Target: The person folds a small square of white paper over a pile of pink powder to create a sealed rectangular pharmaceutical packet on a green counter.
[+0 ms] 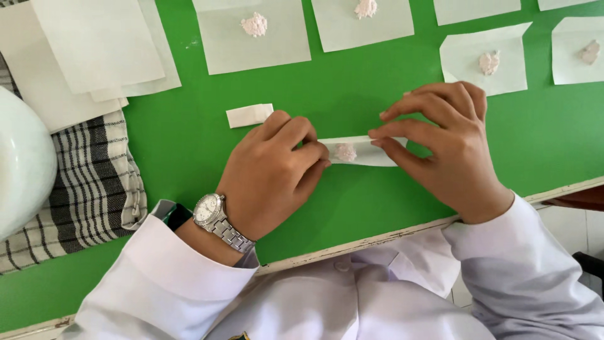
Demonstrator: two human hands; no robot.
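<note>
While both hands pinch it, folded paper (362, 152) holds pink powder (345, 151).

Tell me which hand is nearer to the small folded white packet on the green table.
Left. The left hand lies just below the folded packet; the right hand is farther away, to its right.

Both hands — left (277, 165), right (443, 148) — pinching folded paper strip (362, 153) with pink powder (345, 151)
</note>
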